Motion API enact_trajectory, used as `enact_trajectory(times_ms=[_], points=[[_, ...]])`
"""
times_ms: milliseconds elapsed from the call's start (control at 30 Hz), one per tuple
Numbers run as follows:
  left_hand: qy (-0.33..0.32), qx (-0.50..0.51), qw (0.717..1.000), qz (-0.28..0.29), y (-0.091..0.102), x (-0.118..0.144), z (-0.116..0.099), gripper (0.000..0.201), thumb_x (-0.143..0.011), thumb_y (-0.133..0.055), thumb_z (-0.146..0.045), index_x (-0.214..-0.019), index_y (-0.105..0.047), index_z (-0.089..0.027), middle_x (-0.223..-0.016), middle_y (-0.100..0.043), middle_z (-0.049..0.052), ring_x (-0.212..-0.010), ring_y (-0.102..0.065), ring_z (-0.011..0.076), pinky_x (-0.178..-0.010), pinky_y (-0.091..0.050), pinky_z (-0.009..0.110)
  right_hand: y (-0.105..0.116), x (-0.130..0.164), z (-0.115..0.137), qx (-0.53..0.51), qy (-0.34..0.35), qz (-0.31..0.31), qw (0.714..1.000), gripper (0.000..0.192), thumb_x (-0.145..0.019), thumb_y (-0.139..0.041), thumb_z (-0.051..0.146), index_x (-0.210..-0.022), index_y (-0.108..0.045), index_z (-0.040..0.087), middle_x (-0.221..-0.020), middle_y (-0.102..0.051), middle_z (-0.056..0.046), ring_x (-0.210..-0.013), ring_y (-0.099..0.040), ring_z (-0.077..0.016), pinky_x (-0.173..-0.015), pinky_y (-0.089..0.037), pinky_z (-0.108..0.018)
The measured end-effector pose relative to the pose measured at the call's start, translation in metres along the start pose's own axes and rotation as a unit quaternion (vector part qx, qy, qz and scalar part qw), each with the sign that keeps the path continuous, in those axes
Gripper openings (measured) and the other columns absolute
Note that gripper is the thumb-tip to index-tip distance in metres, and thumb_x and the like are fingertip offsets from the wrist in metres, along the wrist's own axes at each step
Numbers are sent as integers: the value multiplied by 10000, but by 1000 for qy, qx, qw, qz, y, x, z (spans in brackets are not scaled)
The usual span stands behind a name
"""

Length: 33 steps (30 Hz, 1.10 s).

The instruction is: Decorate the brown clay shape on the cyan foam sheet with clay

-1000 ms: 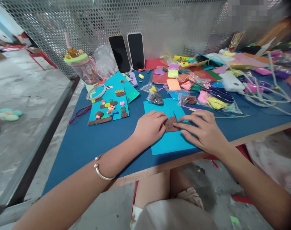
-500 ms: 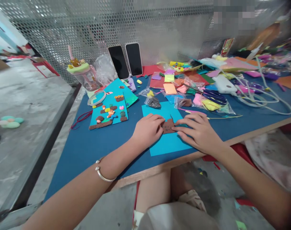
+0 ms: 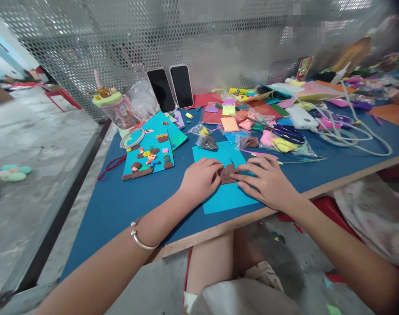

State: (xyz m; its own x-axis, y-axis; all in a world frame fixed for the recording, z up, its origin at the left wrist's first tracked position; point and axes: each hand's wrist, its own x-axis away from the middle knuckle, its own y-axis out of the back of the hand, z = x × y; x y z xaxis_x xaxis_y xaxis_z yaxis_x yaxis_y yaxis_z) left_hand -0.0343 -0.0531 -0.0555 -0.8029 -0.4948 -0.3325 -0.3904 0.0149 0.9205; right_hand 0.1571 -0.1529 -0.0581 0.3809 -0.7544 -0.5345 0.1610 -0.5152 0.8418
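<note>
A flat brown clay piece (image 3: 227,174) lies on a cyan sheet of card (image 3: 225,197) near the front edge of the blue table (image 3: 120,201). My left hand (image 3: 199,179) presses its fingertips on the clay's left side; a silver bracelet sits on that wrist. My right hand (image 3: 268,181) rests flat on the card with its fingers against the clay's right side. Both hands touch the clay without lifting it.
A finished cyan card with small clay figures (image 3: 148,155) lies to the left. Bags of coloured clay (image 3: 252,135), blue scissors (image 3: 289,133), two phones (image 3: 171,87) against the mesh wall, a lidded cup (image 3: 112,107), a tape roll (image 3: 131,137) and white cables (image 3: 353,135) crowd the back.
The view has tilted, so the table sits slightly lower and left in the picture. Both hands stay on the brown clay, with the fingers shifted only a little.
</note>
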Motion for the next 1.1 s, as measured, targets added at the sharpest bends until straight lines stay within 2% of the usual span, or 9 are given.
enact_trajectory(times_ms=[167, 267, 333, 433, 500, 600, 733, 900, 1100], points=[[41, 43, 994, -90, 10, -13, 22, 318, -803, -477, -81, -1012, -685, -199, -1090, -690, 34, -1037, -597, 207, -938, -469, 347, 0, 1, -2, -48, -21, -6, 999, 250, -944, -481, 289, -1053, -699, 233, -1065, -698, -49, -1047, -538, -236, -973, -348, -460], [155, 48, 975, -152, 19, -34, 51, 375, -770, -472, -65, -1066, -663, -193, -1151, -654, 59, -1102, -569, 221, -981, -436, 363, 1, -14, -14, -110, -61, -56, 991, 304, -949, -448, 282, -1173, -645, 222, -1079, -680, -86, -1047, -574, -231, -916, -420, -429], [200, 44, 966, -159, 20, -49, 69, 387, -771, -486, -98, -1120, -642, -156, -1175, -640, 111, -1103, -567, 273, -962, -439, 431, -1, -35, -26, -131, -69, -80, 986, 314, -931, -471, 287, -1187, -633, 206, -1087, -678, -100, -1037, -596, -239, -904, -443, -426], [229, 53, 963, -131, 15, -67, 84, 235, -744, -545, -149, -904, -712, -185, -956, -720, 79, -957, -633, 287, -879, -482, 443, -15, -73, -45, -142, -72, -29, 987, 346, -886, -538, 279, -1196, -622, 151, -1153, -665, -129, -1065, -601, -262, -910, -463, -419], [230, 63, 964, -118, 11, -73, 86, 200, -753, -544, -170, -834, -723, -210, -860, -736, 46, -873, -659, 266, -846, -496, 426, -30, -95, -55, -152, -87, 20, 984, 419, -854, -597, 310, -1244, -588, 158, -1250, -623, -141, -1137, -573, -289, -952, -447, -441], [210, 83, 968, -109, 7, -73, 81, 245, -761, -520, -156, -887, -721, -216, -918, -747, 33, -883, -673, 251, -851, -502, 413, -54, -116, -62, -186, -100, 74, 975, 606, -785, -690, 406, -1293, -544, 110, -1297, -584, -195, -1192, -534, -350, -966, -433, -484], [158, 124, 975, -97, 5, -67, 77, 311, -749, -500, -108, -977, -688, -205, -1005, -739, 17, -882, -682, 186, -831, -524, 312, -76, -122, -67, -216, -79, 77, 970, 498, -807, -671, 387, -1235, -589, 147, -1185, -664, -148, -1069, -619, -299, -883, -486, -426], [115, 148, 978, -94, 8, -67, 73, 246, -802, -522, -171, -1003, -658, -204, -976, -731, 14, -884, -674, 170, -815, -512, 280, -77, -117, -70, -244, -75, 50, 966, 463, -819, -646, 283, -1257, -557, 161, -1238, -637, -131, -1101, -607, -271, -907, -473, -404], [132, 126, 977, -114, 19, -68, 68, 183, -847, -499, -185, -984, -621, -182, -916, -713, 34, -894, -648, 194, -812, -480, 325, -63, -114, -63, -309, -95, 5, 946, 494, -804, -623, 203, -1284, -505, 192, -1221, -642, -109, -1073, -623, -257, -902, -481, -413]])
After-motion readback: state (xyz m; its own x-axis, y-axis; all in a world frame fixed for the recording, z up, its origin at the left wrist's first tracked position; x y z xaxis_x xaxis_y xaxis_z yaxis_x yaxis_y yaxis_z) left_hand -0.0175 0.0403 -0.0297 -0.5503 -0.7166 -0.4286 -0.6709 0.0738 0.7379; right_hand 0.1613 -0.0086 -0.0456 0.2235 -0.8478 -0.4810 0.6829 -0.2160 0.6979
